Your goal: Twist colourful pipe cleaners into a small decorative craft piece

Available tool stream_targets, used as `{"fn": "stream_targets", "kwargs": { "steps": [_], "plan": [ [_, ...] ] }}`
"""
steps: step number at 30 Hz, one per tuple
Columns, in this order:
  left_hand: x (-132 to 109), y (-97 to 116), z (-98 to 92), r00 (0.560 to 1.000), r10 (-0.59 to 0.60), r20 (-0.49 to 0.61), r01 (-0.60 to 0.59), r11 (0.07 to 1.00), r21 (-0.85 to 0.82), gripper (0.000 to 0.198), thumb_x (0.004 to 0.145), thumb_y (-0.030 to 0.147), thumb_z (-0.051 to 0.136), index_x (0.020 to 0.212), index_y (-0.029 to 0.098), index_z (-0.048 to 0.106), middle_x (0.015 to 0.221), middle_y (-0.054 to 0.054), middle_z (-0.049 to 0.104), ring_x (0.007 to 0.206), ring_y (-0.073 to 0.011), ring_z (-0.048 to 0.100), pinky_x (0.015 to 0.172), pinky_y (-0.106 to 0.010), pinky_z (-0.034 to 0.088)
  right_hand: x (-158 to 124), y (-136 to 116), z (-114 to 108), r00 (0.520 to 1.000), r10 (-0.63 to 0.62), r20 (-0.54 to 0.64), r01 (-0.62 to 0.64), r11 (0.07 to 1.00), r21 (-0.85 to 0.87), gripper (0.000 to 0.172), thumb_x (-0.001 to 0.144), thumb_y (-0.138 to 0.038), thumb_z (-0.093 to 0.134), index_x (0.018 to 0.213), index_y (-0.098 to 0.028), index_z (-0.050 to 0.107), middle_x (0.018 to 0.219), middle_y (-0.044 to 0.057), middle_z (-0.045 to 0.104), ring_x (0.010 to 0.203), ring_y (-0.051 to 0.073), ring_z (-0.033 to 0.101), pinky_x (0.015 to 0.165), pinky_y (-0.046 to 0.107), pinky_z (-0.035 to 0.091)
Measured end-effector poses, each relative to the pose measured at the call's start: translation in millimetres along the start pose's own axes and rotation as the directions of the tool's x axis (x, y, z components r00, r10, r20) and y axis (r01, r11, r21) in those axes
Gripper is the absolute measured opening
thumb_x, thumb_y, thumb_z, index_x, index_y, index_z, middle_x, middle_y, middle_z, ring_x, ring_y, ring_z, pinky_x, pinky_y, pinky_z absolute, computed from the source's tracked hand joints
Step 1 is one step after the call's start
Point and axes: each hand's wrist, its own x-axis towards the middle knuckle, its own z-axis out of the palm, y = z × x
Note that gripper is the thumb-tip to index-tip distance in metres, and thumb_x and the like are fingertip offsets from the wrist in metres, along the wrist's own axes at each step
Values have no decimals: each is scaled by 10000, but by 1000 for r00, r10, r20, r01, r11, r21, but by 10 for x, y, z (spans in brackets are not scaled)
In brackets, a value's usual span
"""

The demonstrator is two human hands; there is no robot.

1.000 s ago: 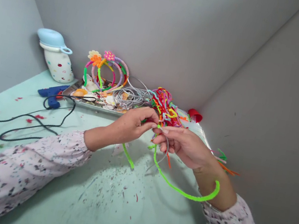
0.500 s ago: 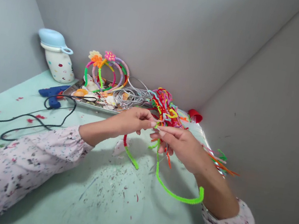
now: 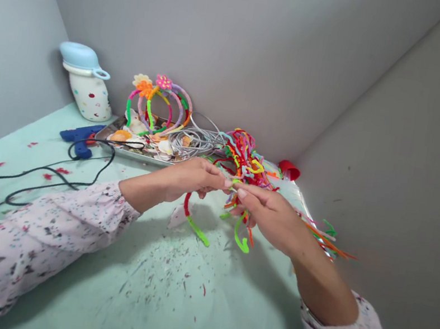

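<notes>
Pinching: your left hand [image 3: 195, 181] and your right hand [image 3: 268, 214] meet fingertip to fingertip, near the surface and to the right of the metal tray [image 3: 132, 156].
Left hand: its grip is almost closed, with the thumb and curled fingers on a fuzzy strand; the fingers partly hide the hold.
Right hand: its grip is also almost closed, the thumb and forefinger pinching at the same spot, just against your left fingertips.
Held piece: a lime-green pipe cleaner [image 3: 237, 233] drops from the pinch, its long axis running down toward you and ending in a small hook, right of the tray.
Second strand: a red-and-green pipe cleaner [image 3: 196, 229] curves down below your left hand; your hands hide whether it joins the lime-green one.
Behind hands: a tangled bundle of coloured pipe cleaners [image 3: 246, 160] sits just right of the tray.
On tray: flower-topped headbands [image 3: 158, 102], seashells [image 3: 165, 147] and a coil of grey wire [image 3: 196, 143].
Left of tray: a blue glue gun [image 3: 80, 134], its black cord [image 3: 89, 167], and a polka-dot jug [image 3: 86, 90].
Right of tray: a red cup [image 3: 288, 169].
Surface: pale green [image 3: 146, 293], flecked with coloured scraps, against grey walls [image 3: 242, 38].
</notes>
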Motion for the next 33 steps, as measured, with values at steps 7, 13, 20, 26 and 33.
{"fn": "stream_targets", "kwargs": {
  "steps": [7, 13, 20, 26, 33],
  "plan": [
    [-3, 17, 17, 998, 44, 41, -42, 998, -44, 189, 812, 312, 563, 731, 185, 677, 632, -10, 578, 503, -84, 434, 451, -216, 373, 88, 94, -38, 996, 50, -67, -41, 990, 132, 325, 866, -532, 518, 917, -283, 719, 1000, 15, 701, 968, 197, 618, 897, 368, 466],
    [-21, 73, 34, 998, 4, 62, 3, 994, -111, 172, 797, 295, 583, 700, 171, 652, 605, 7, 511, 520, -81, 417, 466, -216, 373, 132, 151, 25, 997, 62, -40, -38, 896, 443, 352, 834, -493, 589, 1094, -265, 654, 1178, 51, 646, 1087, 210, 597, 915, 373, 497],
    [-23, 90, 64, 993, 10, 119, 6, 991, -131, 157, 781, 297, 587, 713, 180, 667, 599, 12, 517, 523, -83, 412, 469, -214, 361, 146, 103, 61, 992, 95, -85, -31, 825, 565, 262, 766, -450, 670, 860, -208, 635, 831, 25, 655, 759, 140, 625, 671, 254, 511],
    [-25, 65, 91, 993, -22, 114, 39, 988, -149, 131, 768, 253, 585, 706, 184, 679, 575, 27, 513, 506, -78, 398, 483, -226, 349, 156, 47, 82, 980, 117, -164, 5, 799, 602, 218, 750, -393, 695, 737, -203, 590, 712, -19, 610, 647, 98, 574, 604, 220, 474],
    [-37, 134, 100, 994, -40, 102, 55, 987, -151, 155, 770, 220, 560, 651, 174, 648, 572, 26, 507, 526, -83, 398, 499, -229, 340, 115, -3, 136, 994, 105, -43, -67, 850, 523, 259, 755, -449, 679, 771, -201, 605, 764, -13, 595, 660, 98, 536, 588, 229, 452]
  ]
}}
